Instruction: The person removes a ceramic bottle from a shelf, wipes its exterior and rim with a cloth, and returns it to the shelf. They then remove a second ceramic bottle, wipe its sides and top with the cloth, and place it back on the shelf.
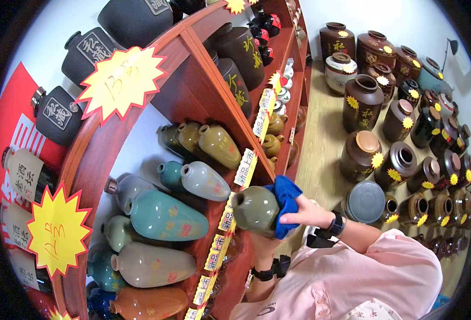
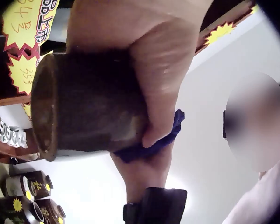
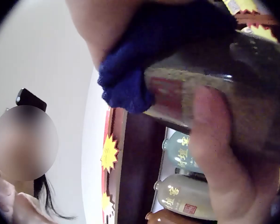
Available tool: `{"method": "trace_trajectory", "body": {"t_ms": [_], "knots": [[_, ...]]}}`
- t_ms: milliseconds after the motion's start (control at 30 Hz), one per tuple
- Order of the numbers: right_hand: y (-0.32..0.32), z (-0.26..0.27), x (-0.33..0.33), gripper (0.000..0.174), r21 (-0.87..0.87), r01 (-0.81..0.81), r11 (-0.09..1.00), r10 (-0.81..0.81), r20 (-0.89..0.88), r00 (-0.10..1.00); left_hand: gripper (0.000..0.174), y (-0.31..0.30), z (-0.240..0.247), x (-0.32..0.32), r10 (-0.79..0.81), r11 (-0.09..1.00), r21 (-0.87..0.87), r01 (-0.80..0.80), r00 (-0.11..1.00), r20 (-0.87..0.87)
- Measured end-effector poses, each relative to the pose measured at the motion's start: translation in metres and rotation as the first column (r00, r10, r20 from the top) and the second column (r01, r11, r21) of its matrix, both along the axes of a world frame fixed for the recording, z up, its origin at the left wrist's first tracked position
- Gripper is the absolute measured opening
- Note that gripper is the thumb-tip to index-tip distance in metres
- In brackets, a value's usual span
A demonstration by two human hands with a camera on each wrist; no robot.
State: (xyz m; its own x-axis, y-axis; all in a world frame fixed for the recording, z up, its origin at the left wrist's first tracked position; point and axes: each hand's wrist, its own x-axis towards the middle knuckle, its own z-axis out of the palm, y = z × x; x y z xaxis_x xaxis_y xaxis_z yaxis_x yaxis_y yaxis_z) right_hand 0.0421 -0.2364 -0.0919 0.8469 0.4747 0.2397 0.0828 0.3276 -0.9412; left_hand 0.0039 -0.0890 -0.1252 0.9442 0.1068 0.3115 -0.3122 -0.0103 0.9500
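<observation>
An olive-green glazed ceramic wine jar (image 1: 258,210) is held in front of the shelf, its small round mouth to the left in the head view. My left hand (image 1: 265,244) grips it from below in that view. In the left wrist view this hand (image 2: 163,56) wraps the dark jar body (image 2: 98,102), thumb along its side. With my right hand (image 1: 311,214) I hold a blue cloth (image 1: 286,205) pressed against the jar's other side. A red square seal (image 3: 167,95) shows on the jar beside the cloth in the right wrist view.
Glazed bottles, including a teal one (image 1: 166,215) and a grey one (image 1: 158,265), fill the red-brown wooden shelf (image 1: 193,69) close by. Yellow price tags (image 1: 59,232) line its edges. Many large dark jars (image 1: 363,104) stand on the floor behind.
</observation>
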Motion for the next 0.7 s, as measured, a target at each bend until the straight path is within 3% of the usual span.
{"method": "trace_trajectory", "body": {"t_ms": [33, 100, 167, 267, 400, 533, 633, 700], "knots": [[0.000, -0.004, 0.000, 0.082, -0.061, -0.006, 0.998, 0.010, 0.065, 0.998, 0.075, 0.000, -0.008, -0.002, 0.069, 0.996, -0.057, -0.071, 0.997, -0.039], [0.000, -0.016, 0.000, 0.082, -0.085, -0.075, 0.994, 0.075, -0.005, 0.997, 0.070, 0.002, -0.015, -0.011, 0.107, 0.964, -0.235, -0.121, 0.992, -0.073], [0.000, -0.019, -0.001, 0.083, -0.082, -0.118, 0.990, 0.119, 0.012, 0.993, 0.072, 0.014, -0.019, -0.016, 0.061, 0.955, -0.286, -0.073, 0.997, -0.050], [-0.008, -0.024, 0.000, 0.082, -0.106, -0.279, 0.954, 0.267, -0.119, 0.956, 0.080, 0.026, -0.016, -0.022, 0.041, 0.947, -0.317, -0.061, 0.997, -0.070], [0.000, -0.038, -0.005, 0.089, 0.142, -0.348, 0.927, 0.375, -0.285, 0.882, 0.083, 0.034, -0.025, -0.020, 0.038, 0.951, -0.304, -0.061, 0.996, -0.081], [0.001, -0.034, -0.013, 0.093, -0.064, -0.179, 0.982, 0.167, -0.157, 0.973, 0.082, 0.021, -0.009, -0.013, 0.165, 0.909, -0.386, -0.157, 0.986, -0.012], [0.007, -0.039, -0.018, 0.092, 0.037, -0.046, 0.998, 0.047, -0.041, 0.998, 0.081, 0.010, 0.014, -0.007, 0.138, 0.886, -0.439, -0.148, 0.989, -0.055], [0.008, -0.041, -0.018, 0.087, -0.045, -0.007, 0.999, 0.011, 0.101, 0.995, 0.080, 0.007, 0.012, -0.003, 0.139, 0.894, -0.420, -0.158, 0.987, -0.074]]}}
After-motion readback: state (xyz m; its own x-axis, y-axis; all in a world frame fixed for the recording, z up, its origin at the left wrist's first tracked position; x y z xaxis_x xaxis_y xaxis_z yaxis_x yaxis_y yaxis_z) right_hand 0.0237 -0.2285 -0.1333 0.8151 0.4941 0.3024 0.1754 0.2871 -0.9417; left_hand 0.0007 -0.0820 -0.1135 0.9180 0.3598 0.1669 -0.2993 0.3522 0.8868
